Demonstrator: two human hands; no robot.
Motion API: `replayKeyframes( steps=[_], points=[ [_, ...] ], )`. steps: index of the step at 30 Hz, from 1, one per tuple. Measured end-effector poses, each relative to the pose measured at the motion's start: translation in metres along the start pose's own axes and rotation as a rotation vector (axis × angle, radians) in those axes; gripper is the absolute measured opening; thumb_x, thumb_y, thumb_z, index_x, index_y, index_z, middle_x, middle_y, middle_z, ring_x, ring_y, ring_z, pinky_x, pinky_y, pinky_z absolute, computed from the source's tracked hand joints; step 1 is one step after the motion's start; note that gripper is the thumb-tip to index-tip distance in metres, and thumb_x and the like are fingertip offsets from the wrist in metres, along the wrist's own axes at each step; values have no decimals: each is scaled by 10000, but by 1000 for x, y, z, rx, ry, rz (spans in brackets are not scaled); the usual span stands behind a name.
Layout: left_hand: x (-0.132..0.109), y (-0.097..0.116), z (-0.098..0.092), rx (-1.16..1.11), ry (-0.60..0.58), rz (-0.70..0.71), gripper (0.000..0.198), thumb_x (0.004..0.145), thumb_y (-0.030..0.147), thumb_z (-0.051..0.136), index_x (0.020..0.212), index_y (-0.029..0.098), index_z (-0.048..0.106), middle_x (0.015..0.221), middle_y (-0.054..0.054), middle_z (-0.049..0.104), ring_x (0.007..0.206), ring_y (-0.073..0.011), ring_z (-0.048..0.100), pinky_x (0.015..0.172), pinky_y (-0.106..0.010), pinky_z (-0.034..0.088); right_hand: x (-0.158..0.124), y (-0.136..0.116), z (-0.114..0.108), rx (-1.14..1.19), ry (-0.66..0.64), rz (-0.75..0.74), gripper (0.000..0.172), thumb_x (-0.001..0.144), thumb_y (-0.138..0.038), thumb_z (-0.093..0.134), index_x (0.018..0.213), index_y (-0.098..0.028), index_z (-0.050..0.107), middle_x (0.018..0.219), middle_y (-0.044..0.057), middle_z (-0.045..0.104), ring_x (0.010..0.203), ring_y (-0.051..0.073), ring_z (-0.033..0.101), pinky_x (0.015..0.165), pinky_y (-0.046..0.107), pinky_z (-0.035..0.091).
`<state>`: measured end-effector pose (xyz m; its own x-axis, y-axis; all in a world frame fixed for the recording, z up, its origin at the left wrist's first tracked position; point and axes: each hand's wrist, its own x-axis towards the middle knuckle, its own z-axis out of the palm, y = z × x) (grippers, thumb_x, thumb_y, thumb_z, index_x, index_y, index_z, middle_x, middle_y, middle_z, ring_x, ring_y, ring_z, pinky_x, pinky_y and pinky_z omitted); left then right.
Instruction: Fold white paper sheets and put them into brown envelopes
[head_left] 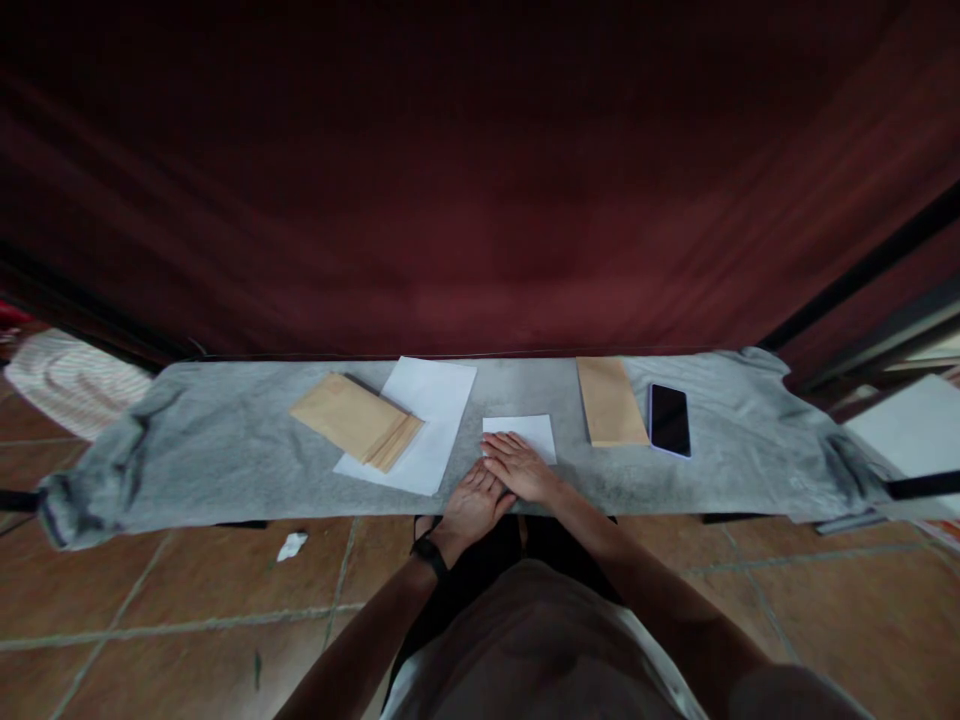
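1. Head view: the small white sheet lies flat on the grey cloth, directly in front of the person, its left part covered by the right hand.
2. The right hand rests palm down on the small white sheet, fingers straight and nearly together, clamped on nothing that shows.
3. The left hand is at the near left corner of the small white sheet, fingers extended and close together, touching the right hand; whether its fingertips also touch the paper, I cannot tell.
4. Judging by this pose, work on the small white sheet is in hand, with flattening or pressing the likely step; whether it is folded or one layer is too small to tell.
5. Left of the small white sheet, a larger white sheet lies spread out, apparently unworked, partly covered by a stack of brown envelopes fanned at one end.
6. Right of the small white sheet, well apart from the stack, a single brown envelope lies flat; whether anything is inside does not show.
7. Farther right of the small white sheet, just beyond that envelope, lies a phone with a dark screen, touched by neither hand.
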<state>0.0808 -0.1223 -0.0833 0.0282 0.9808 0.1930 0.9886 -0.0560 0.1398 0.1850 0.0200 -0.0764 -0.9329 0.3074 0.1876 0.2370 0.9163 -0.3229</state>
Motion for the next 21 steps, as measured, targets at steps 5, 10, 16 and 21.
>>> replayKeyframes(
  steps=[5, 10, 16, 21],
  points=[
    [3, 2, -8, 9, 2, 10, 503, 1020, 422, 460, 1395, 99, 546, 1453, -175, 577, 1406, -275, 490, 1171, -453, 408, 5, 17, -1, -72, 18, 34, 452, 1078, -334, 347, 1490, -220, 495, 1585, 45, 432, 1470, 177, 395, 1233, 408, 301],
    [5, 2, -14, 7, -3, 34, 522, 1033, 412, 427, 1476, 138, 464, 1546, -135, 484, 1469, -244, 404, 1207, -438, 369, -1, 43, -7, -184, 38, 105, 481, 1068, -342, 362, 1516, -191, 454, 1616, 63, 375, 1492, 224, 355, 1234, 450, 267],
    [5, 2, -13, 14, 14, 47, 525, 1040, 412, 415, 1483, 132, 447, 1571, -135, 445, 1486, -233, 371, 1219, -433, 358, -24, 74, -13, -257, 143, 200, 528, 1070, -358, 341, 1545, -136, 396, 1595, 117, 400, 1485, 249, 363, 1222, 477, 264],
    [4, 0, -8, 13, 56, 49, 520, 1037, 401, 431, 1481, 131, 446, 1555, -134, 470, 1472, -237, 396, 1203, -441, 384, -48, 70, -13, -305, 243, 300, 551, 1065, -355, 338, 1541, -83, 388, 1564, 173, 439, 1456, 282, 407, 1204, 497, 276]
  ],
)
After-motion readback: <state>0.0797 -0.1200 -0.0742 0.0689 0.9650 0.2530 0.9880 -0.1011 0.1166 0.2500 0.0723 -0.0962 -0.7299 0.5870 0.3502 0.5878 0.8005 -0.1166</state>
